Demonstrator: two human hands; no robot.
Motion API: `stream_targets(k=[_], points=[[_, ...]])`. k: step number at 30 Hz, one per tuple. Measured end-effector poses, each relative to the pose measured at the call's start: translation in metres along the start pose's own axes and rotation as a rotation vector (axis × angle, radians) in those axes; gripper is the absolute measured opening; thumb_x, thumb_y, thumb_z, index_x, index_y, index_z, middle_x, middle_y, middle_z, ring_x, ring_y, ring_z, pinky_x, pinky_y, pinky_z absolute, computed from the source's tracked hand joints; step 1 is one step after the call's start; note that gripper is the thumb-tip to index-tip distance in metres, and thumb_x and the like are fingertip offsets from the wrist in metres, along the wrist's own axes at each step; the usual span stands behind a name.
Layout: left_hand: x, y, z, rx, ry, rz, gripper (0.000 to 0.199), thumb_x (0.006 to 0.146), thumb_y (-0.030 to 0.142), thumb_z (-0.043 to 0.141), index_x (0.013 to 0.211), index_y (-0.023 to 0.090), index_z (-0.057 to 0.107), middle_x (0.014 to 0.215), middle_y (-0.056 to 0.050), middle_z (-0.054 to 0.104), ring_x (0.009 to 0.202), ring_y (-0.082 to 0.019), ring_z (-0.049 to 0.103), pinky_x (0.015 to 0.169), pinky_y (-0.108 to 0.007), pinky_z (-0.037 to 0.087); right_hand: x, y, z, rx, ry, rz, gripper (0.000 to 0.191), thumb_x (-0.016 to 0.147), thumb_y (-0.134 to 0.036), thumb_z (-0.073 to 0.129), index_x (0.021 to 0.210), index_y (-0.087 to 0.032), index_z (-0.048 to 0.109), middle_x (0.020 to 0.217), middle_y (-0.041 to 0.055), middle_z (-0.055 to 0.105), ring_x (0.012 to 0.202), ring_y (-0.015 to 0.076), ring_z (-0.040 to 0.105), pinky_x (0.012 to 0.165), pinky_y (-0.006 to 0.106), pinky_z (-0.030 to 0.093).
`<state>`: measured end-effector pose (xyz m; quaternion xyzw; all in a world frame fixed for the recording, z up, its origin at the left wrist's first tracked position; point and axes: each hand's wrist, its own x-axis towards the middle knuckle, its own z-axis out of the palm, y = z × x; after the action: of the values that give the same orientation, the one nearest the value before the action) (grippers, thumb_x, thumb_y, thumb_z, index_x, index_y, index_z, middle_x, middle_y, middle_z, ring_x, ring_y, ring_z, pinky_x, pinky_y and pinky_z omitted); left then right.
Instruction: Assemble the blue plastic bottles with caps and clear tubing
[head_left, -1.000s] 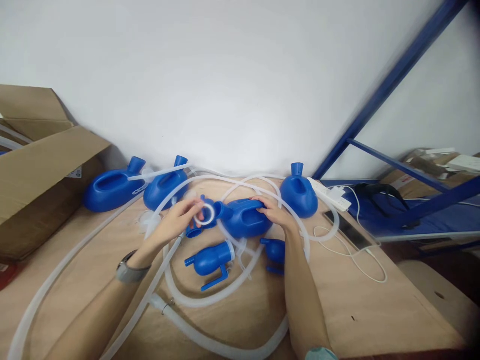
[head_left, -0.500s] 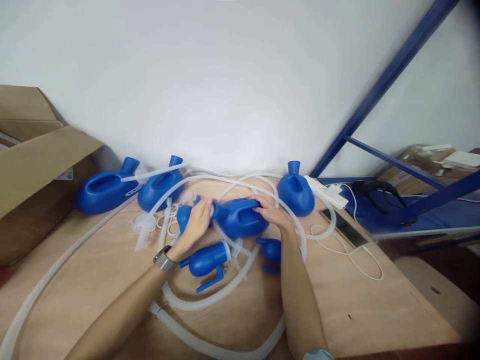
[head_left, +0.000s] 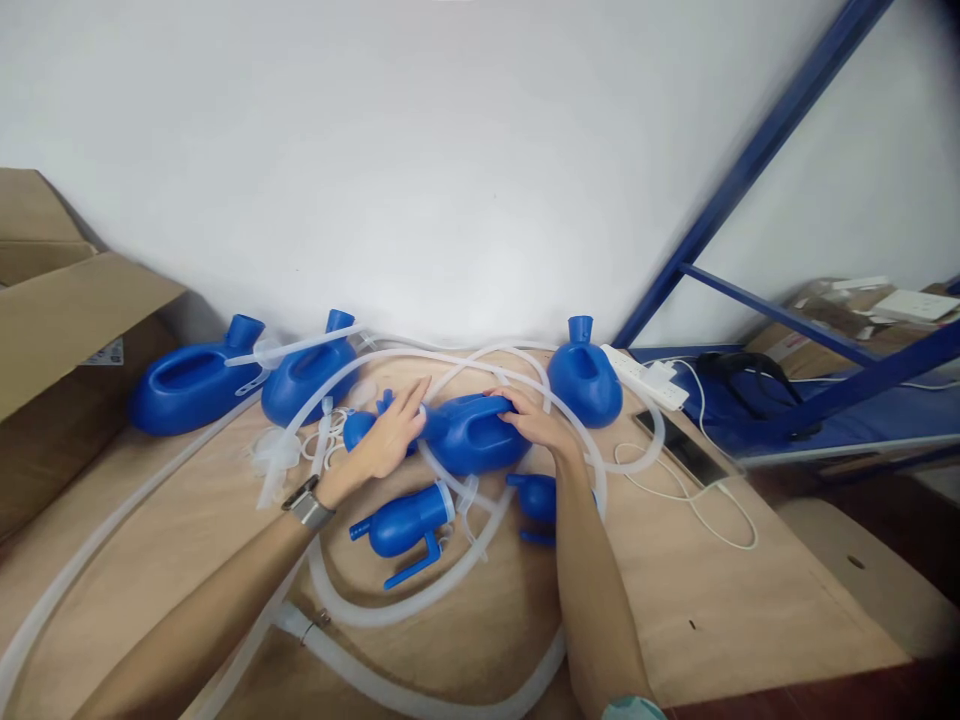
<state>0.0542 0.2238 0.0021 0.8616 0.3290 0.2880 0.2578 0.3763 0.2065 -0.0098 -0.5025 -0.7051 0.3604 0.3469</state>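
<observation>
A blue plastic urinal bottle (head_left: 469,440) lies on its side in the middle of the wooden table, neck to the left. My right hand (head_left: 529,418) grips it by the handle, fingers curled into the opening. At the neck, my left hand (head_left: 394,432) has its fingers stretched out, over a blue funnel-shaped head (head_left: 360,428) with a pale rim that it partly hides. Whether head and neck are joined is hidden. Nearer me lies another blue head (head_left: 405,522) with a white ring and a spout. A similar blue piece (head_left: 536,498) sits partly behind my right forearm.
More blue urinal bottles stand along the wall, at the left (head_left: 191,385) and right (head_left: 585,385). Translucent hose (head_left: 420,610) loops across the table (head_left: 750,620). An open cardboard box (head_left: 90,310) fills the left; a power strip (head_left: 645,378) and a phone (head_left: 686,450) lie right.
My left hand has loosened from its wrapped hold near the bottle's neck and its fingers now extend. My right hand keeps the handle. The view has shifted slightly.
</observation>
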Motion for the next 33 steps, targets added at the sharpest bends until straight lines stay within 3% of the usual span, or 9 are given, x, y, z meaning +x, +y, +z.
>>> stream_targets(k=[2,5,10,17,23,28,33], points=[[-0.003,-0.002,-0.013,0.162,-0.068,0.017,0.075,0.111,0.057,0.032,0.171,0.013,0.023,0.174,-0.022,0.030,0.161,-0.037,0.030,0.132,-0.061,0.021,0.001,0.001,0.000,0.002,-0.003,0.004,0.047,0.082,-0.016,0.056,0.125,-0.030,0.071,0.141,0.0026,0.067,0.138,0.0270,0.056,0.126,0.050,0.037],[-0.006,-0.002,-0.031,0.310,-0.114,0.059,0.083,0.108,0.065,0.040,0.170,0.012,0.028,0.169,-0.024,0.038,0.156,-0.039,0.040,0.129,-0.058,0.032,0.001,0.002,0.000,0.008,0.000,0.010,0.044,0.083,-0.017,0.056,0.123,-0.029,0.071,0.140,0.0033,0.068,0.138,0.0265,0.056,0.126,0.049,0.035],[-0.009,0.001,-0.051,0.335,-0.154,0.134,0.075,0.104,0.071,0.047,0.159,0.020,0.052,0.155,-0.017,0.058,0.141,-0.035,0.058,0.118,-0.047,0.049,-0.002,0.000,0.000,0.015,0.002,0.016,0.043,0.084,-0.018,0.056,0.124,-0.028,0.070,0.140,0.0038,0.068,0.139,0.0259,0.055,0.127,0.049,0.034],[0.003,0.006,-0.065,0.347,-0.261,0.215,0.063,0.106,0.056,0.055,0.162,0.028,0.048,0.153,-0.014,0.063,0.134,-0.031,0.066,0.110,-0.041,0.053,-0.004,-0.005,-0.001,0.005,0.002,0.013,0.047,0.082,-0.016,0.054,0.124,-0.029,0.070,0.139,0.0031,0.068,0.140,0.0265,0.053,0.127,0.050,0.033],[0.004,0.016,-0.069,0.457,-0.267,0.123,0.063,0.105,0.054,0.057,0.157,0.018,0.051,0.107,-0.012,0.076,0.087,-0.028,0.075,0.078,-0.034,0.057,-0.005,-0.007,-0.001,-0.004,0.002,0.017,0.047,0.084,-0.017,0.053,0.127,-0.031,0.069,0.139,0.0020,0.069,0.139,0.0252,0.054,0.127,0.048,0.034],[0.008,0.023,-0.070,0.420,-0.217,0.229,0.049,0.105,0.051,0.060,0.144,0.021,0.061,0.127,-0.014,0.071,0.106,-0.028,0.073,0.091,-0.035,0.057,-0.005,-0.006,-0.001,-0.023,0.011,0.015,0.048,0.085,-0.017,0.053,0.129,-0.030,0.069,0.143,0.0032,0.066,0.140,0.0260,0.055,0.127,0.050,0.034],[0.011,0.013,-0.071,0.409,-0.213,0.347,0.043,0.107,0.042,0.059,0.144,0.021,0.062,0.135,-0.015,0.070,0.113,-0.029,0.073,0.097,-0.037,0.058,-0.005,-0.003,0.000,-0.049,0.022,0.000,0.051,0.084,-0.014,0.053,0.128,-0.031,0.071,0.142,0.0024,0.066,0.140,0.0263,0.055,0.128,0.051,0.034]])
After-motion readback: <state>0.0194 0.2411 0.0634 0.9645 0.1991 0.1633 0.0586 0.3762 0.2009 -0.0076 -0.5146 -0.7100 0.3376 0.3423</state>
